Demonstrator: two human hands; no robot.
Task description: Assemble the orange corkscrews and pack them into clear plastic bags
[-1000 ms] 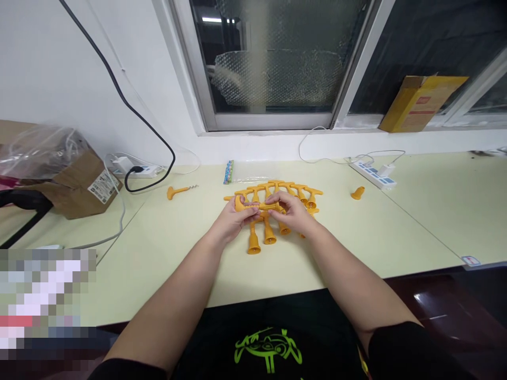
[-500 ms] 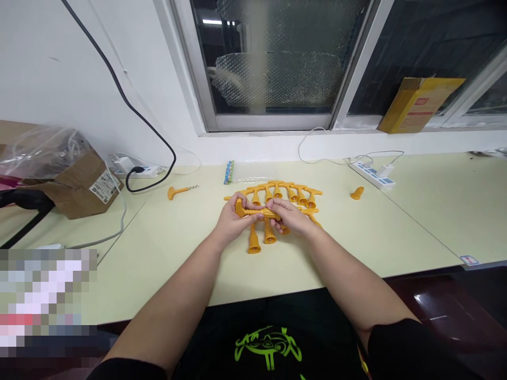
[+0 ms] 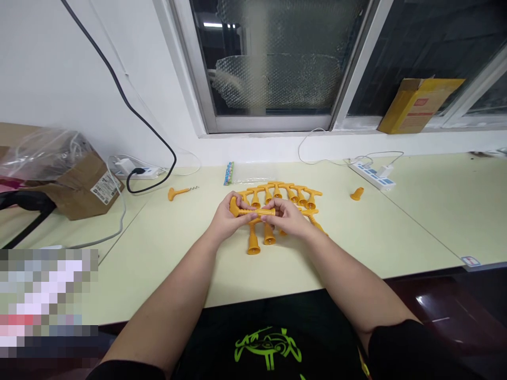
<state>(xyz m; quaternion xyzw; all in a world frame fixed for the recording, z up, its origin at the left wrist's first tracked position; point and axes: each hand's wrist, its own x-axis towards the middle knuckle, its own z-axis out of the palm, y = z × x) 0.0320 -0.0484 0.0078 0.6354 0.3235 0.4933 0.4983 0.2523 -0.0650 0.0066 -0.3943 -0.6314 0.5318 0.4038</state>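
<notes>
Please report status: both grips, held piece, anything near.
Left grip holds yellow piece by its handle; right grip holds its opposite end. Piece held crosswise. Similar pieces close by on table.

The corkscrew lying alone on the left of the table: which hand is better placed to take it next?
Probably the left hand: it is nearer to the corkscrew than the right hand, though both hands hold a yellow tool.

"Midway across the flat pale-yellow tabletop (image 3: 158, 269)?"

"Yellow plastic T-handled corkscrews (image 3: 269, 236)."

"Behind?"

"A flat clear plastic bag (image 3: 253, 172)."

"Left?"

"One more corkscrew (image 3: 179, 192), then a brown boxy cardboard carton (image 3: 85, 190)."

"Right?"

"A flared yellow plastic sleeve (image 3: 357, 194), before a long white plastic power strip (image 3: 371, 175)."
</notes>
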